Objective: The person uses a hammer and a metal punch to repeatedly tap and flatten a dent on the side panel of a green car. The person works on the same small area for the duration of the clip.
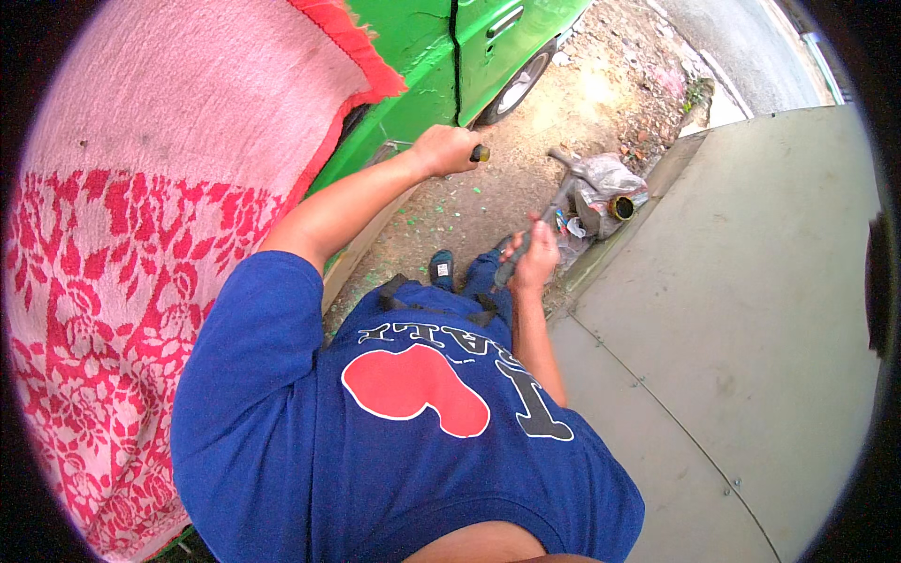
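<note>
My left hand (445, 150) is closed round a tool handle (481, 153). Only its dark, yellowish butt end sticks out past the fist, and the rest is hidden. That fist is beside the lower edge of a green vehicle (404, 108), near the door seam. Lower and to the right, my right hand (535, 255) grips the grey handle of what looks like a hammer (566, 188). Its head points up and away, over a grey plastic bag, with a gap between it and the left fist.
A pink and red floral cloth (141, 235) drapes over the vehicle on the left. The plastic bag (610, 174) of rubbish, with an open can (621, 207), lies against a large grey panel (732, 281) on the right. Green flecks dot the ground (436, 220); a wheel (519, 89) stands beyond.
</note>
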`<state>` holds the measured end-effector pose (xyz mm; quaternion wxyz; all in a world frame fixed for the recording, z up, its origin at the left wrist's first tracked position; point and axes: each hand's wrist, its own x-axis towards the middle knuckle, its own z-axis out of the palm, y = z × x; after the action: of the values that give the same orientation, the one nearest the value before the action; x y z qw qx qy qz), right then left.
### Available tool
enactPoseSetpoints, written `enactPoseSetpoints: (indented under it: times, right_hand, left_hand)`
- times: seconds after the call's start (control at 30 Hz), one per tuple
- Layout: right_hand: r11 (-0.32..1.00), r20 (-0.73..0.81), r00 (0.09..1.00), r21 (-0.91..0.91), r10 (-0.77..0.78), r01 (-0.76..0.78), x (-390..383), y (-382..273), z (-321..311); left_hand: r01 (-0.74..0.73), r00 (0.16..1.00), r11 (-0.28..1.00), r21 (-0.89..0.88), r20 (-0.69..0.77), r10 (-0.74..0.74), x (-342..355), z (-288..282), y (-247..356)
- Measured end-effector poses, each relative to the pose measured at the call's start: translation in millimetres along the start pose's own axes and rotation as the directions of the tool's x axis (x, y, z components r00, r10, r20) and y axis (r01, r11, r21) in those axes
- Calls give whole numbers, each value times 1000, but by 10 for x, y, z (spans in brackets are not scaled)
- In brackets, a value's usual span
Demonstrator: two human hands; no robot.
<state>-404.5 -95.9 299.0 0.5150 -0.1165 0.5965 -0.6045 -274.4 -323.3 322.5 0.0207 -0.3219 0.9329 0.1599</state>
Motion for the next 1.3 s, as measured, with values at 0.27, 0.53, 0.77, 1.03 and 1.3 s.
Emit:
enactPoseSetpoints:
  times: [0.27, 0.53, 0.77, 1.03, 1.3]
  right_hand:
    - [997, -81, 997, 76, 9, -3, 26, -37, -55]
    - [981, 1, 999, 189, 54, -53, 82, 16, 14]
    - [954, -75, 997, 299, 19, 4, 117, -60, -58]
    - [961, -78, 996, 275, 36, -13, 86, 4, -48]
    - [952, -88, 996, 306, 10, 18, 60, -32, -33]
  left_hand:
    - [7, 1000, 1000, 4, 24, -8, 20, 80, -41]
    - [43, 999, 999, 15, 5, -43, 28, 21, -30]
    - [13, 1000, 1000, 13, 12, -14, 2, 87, -43]
    - [44, 999, 999, 18, 26, -44, -13, 135, -38]
    - [38, 999, 999, 21, -6, -38, 59, 95, -55]
